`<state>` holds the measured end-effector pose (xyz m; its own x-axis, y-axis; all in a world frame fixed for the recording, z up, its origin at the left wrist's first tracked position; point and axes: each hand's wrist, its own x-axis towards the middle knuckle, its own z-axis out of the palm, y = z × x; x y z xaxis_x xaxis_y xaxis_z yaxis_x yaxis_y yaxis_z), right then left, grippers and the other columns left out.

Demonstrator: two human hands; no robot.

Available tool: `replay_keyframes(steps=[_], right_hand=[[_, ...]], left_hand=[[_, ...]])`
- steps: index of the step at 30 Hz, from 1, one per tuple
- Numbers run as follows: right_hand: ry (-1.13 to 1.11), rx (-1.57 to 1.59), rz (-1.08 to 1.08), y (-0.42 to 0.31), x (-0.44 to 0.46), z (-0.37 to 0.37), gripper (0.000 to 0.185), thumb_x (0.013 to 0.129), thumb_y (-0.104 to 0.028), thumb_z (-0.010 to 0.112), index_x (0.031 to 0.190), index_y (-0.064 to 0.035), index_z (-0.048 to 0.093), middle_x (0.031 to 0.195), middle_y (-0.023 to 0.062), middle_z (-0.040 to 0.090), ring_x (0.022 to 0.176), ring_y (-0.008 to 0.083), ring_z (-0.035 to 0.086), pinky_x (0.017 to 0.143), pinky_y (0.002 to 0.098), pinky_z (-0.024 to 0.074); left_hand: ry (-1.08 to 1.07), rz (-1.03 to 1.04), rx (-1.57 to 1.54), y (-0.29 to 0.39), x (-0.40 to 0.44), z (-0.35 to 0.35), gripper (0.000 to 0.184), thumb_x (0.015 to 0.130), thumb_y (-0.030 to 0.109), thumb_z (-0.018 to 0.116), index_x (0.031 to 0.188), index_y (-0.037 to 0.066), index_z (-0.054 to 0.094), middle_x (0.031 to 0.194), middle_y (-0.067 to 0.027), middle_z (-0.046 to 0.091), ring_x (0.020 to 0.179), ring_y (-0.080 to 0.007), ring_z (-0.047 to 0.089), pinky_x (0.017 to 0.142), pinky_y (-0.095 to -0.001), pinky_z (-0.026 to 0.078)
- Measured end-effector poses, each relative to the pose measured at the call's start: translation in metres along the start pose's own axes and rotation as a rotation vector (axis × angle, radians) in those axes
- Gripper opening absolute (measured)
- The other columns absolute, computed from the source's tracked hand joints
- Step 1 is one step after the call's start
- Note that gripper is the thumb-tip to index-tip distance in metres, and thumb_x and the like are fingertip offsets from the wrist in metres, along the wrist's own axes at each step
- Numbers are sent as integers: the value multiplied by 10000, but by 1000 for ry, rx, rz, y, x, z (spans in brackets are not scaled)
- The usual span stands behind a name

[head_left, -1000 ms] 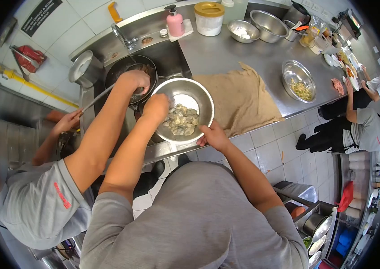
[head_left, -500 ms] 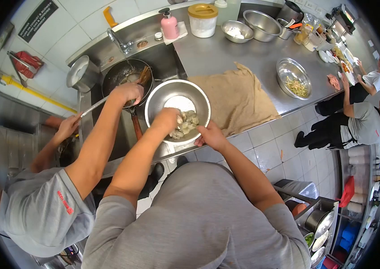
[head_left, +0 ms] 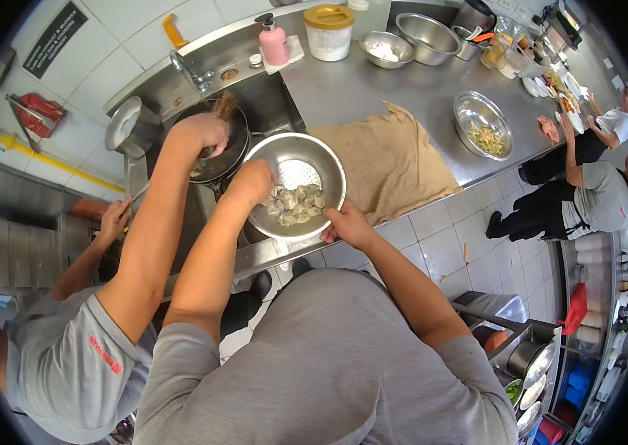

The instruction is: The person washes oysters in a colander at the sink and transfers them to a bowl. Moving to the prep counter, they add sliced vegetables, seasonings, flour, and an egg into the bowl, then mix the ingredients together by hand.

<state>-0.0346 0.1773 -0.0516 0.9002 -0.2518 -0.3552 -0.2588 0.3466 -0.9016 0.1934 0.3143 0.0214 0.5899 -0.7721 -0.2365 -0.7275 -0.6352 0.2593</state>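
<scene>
A steel bowl with a perforated bottom (head_left: 332,159) is held tilted over the sink's front edge. Pale grey-green shellfish meat (head_left: 295,205) lies in its near side. My right hand (head_left: 349,225) grips the bowl's rim at the lower right. Over the bowl's left rim hangs my left hand (head_left: 254,180), fingers curled; what they hold, if anything, is hidden. Behind and to the left, a co-worker's hand (head_left: 204,133) is over a dark pan (head_left: 237,139) in the sink, beside a bundled brown brush (head_left: 223,106).
Right of the bowl a brown cloth (head_left: 384,163) lies on the steel counter (head_left: 329,96). Farther right is a bowl of sprouts (head_left: 483,126). A faucet (head_left: 192,73) stands behind the sink. The co-worker's arms are close on my left; two people stand at the far right.
My left hand has moved from among the shellfish up to the bowl's left rim. The co-worker's hand has moved up over the pan. My right hand still holds the bowl.
</scene>
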Motion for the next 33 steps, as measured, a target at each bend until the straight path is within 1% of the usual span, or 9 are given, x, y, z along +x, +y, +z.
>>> replay_keyframes(steps=[7, 9, 12, 13, 18, 21, 27, 30, 33], right_hand=[[-4, 21, 12, 4, 2, -1, 355, 963, -126, 496, 1261, 67, 519, 872, 166, 682, 605, 201, 683, 477, 307, 546], [7, 20, 14, -2, -1, 2, 354, 964, -123, 496, 1263, 64, 519, 881, 165, 682, 605, 199, 683, 475, 306, 545], [17, 15, 16, -5, -3, 3, 352, 966, -119, 494, 1267, 62, 518, 893, 164, 682, 607, 197, 684, 473, 307, 546], [20, 14, 16, -5, -2, 3, 351, 967, -118, 493, 1269, 61, 518, 895, 164, 683, 608, 197, 685, 472, 308, 547], [22, -18, -13, 0, 0, 1, 333, 971, -123, 492, 1237, 71, 544, 844, 162, 681, 606, 201, 687, 481, 313, 555], [25, -13, -1, 0, 0, 3, 328, 971, -127, 493, 1216, 82, 557, 816, 164, 678, 601, 205, 687, 487, 317, 560], [14, -27, -2, 1, 1, 1, 340, 967, -131, 496, 1214, 95, 555, 810, 176, 676, 598, 208, 687, 491, 318, 563], [-1, -32, -11, 0, 1, -1, 342, 965, -130, 495, 1214, 94, 558, 817, 182, 678, 599, 207, 687, 492, 316, 562], [4, -15, -21, 0, 2, 1, 339, 964, -133, 491, 1208, 90, 562, 829, 186, 682, 602, 209, 691, 492, 313, 561]], left_hand=[[115, -74, -67, 12, -14, 4, 126, 795, 100, 710, 892, 93, 789, 901, -167, 737, 866, -345, 711, 831, -421, 562], [273, 293, -89, 8, -12, 36, 135, 805, 111, 711, 919, 105, 782, 883, -151, 730, 861, -351, 699, 834, -429, 554], [131, 303, -103, 5, -8, 69, 128, 841, 130, 650, 886, 116, 769, 917, -170, 718, 869, -375, 689, 833, -463, 548], [51, 121, -123, 14, -11, 56, 130, 832, 130, 648, 901, 97, 752, 917, -194, 705, 872, -399, 677, 823, -479, 539], [211, 86, -170, 8, -8, 27, 141, 886, 132, 623, 929, 97, 752, 935, -210, 703, 905, -411, 673, 821, -483, 539], [237, 97, -189, 16, -18, -4, 195, 875, 49, 655, 1031, 69, 770, 977, -199, 733, 937, -385, 703, 869, -418, 547], [35, -163, -85, 37, -34, -31, 241, 800, 194, 776, 1021, 102, 753, 965, -218, 726, 950, -360, 708, 876, -400, 551], [151, -37, 96, 19, -32, 43, 378, 766, 282, 815, 1057, 62, 716, 950, -230, 714, 965, -364, 704, 858, -432, 554], [350, 9, 215, 50, -45, 80, 410, 745, 224, 807, 1086, 26, 693, 960, -267, 700, 956, -385, 698, 862, -431, 554]])
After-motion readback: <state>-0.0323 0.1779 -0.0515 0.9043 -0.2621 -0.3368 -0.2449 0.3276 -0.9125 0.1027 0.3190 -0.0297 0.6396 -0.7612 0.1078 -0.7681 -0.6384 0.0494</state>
